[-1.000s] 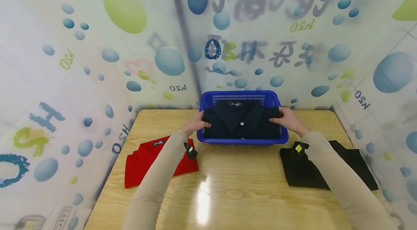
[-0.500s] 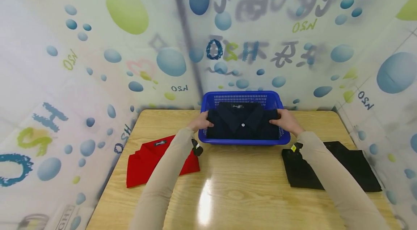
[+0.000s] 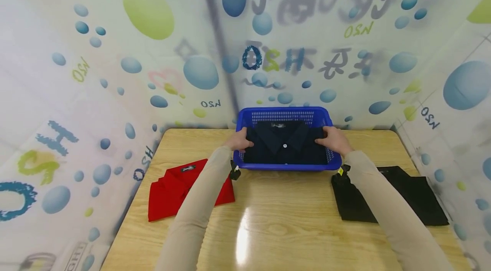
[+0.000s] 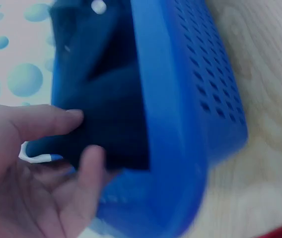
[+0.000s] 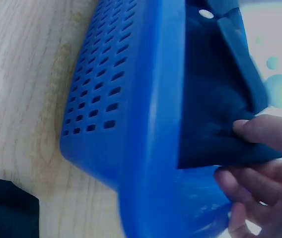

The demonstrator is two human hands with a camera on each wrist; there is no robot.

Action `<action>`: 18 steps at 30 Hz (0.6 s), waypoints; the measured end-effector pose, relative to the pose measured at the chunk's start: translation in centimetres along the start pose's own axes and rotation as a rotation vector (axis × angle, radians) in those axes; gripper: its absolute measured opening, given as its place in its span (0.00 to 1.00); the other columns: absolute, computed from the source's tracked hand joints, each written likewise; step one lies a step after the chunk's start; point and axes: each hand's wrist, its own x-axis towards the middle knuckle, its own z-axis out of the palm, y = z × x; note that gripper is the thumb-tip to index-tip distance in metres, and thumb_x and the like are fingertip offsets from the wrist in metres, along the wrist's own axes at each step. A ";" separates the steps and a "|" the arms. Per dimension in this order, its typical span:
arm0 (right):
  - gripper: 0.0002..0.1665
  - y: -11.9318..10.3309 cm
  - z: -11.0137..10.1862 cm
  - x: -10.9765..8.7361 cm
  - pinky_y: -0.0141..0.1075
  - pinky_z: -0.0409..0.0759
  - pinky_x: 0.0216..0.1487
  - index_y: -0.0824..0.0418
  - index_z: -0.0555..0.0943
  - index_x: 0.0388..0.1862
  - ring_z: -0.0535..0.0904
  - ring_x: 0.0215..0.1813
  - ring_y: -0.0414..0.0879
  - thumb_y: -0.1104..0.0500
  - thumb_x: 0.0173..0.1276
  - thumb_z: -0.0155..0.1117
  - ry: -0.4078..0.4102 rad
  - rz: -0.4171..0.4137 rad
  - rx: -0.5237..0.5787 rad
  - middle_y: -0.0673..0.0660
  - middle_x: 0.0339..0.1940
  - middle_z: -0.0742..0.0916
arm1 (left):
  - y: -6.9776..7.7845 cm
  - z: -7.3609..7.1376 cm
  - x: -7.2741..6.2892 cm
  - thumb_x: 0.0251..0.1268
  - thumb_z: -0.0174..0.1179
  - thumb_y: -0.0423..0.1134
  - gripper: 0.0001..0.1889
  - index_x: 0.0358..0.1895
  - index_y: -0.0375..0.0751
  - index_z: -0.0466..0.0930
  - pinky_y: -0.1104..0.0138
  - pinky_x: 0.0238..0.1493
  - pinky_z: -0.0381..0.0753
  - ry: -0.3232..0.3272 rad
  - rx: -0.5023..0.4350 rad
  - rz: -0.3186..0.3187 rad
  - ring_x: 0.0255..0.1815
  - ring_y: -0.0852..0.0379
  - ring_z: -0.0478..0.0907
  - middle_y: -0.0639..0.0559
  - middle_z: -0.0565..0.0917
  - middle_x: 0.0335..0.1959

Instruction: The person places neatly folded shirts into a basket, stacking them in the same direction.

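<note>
A folded navy shirt [image 3: 285,149] with a collar and white buttons lies inside a blue plastic basket [image 3: 287,167] at the back of the table. My left hand [image 3: 239,139] pinches the shirt's left edge; in the left wrist view its thumb lies on top of the cloth [image 4: 111,119] with fingers beneath. On the opposite side, my right hand [image 3: 334,139] pinches the right edge. The right wrist view shows that thumb pressing on the cloth [image 5: 215,114] and the fingers under it, inside the basket's rim.
A folded red shirt [image 3: 168,190] lies on the wooden table [image 3: 280,220] at the left, partly behind my left sleeve. At the right is a folded black shirt [image 3: 412,194], partly covered by my right forearm. A patterned wall sheet [image 3: 199,96] stands right behind the basket.
The navy shirt has settled slightly lower in the basket, with more of the basket's back wall showing. Both hands have moved a little inward, still holding its edges.
</note>
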 end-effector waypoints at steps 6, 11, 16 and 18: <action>0.29 -0.2 -0.2 0.2 0.58 0.73 0.55 0.81 0.70 0.58 0.76 0.54 0.68 0.61 0.66 0.62 -0.014 -0.019 0.021 0.76 0.52 0.79 | 0.9 0.7 -0.2 0.71 0.55 0.38 0.40 0.76 0.34 0.39 0.56 0.58 0.74 0.005 -0.048 -0.037 0.59 0.41 0.74 0.32 0.57 0.72; 0.26 0.0 -0.2 -0.1 0.57 0.74 0.55 0.80 0.71 0.58 0.76 0.53 0.67 0.63 0.66 0.62 -0.015 -0.045 0.063 0.75 0.51 0.80 | 1.3 1.2 -0.5 0.70 0.54 0.39 0.38 0.76 0.33 0.43 0.52 0.70 0.54 0.036 0.046 -0.001 0.74 0.40 0.52 0.33 0.55 0.74; 0.24 0.2 -0.2 -0.5 0.57 0.74 0.54 0.79 0.72 0.56 0.76 0.52 0.66 0.64 0.67 0.61 -0.019 -0.070 0.082 0.74 0.50 0.80 | 1.7 1.4 -0.6 0.69 0.55 0.38 0.36 0.74 0.32 0.48 0.51 0.71 0.53 0.054 0.099 0.038 0.75 0.40 0.47 0.34 0.56 0.73; 0.23 0.3 -0.2 -0.7 0.56 0.75 0.54 0.79 0.72 0.56 0.76 0.51 0.66 0.65 0.67 0.61 -0.017 -0.075 0.093 0.75 0.50 0.80 | 1.7 1.5 -0.5 0.69 0.55 0.38 0.35 0.74 0.32 0.49 0.51 0.70 0.54 0.053 0.121 0.050 0.74 0.40 0.49 0.34 0.57 0.73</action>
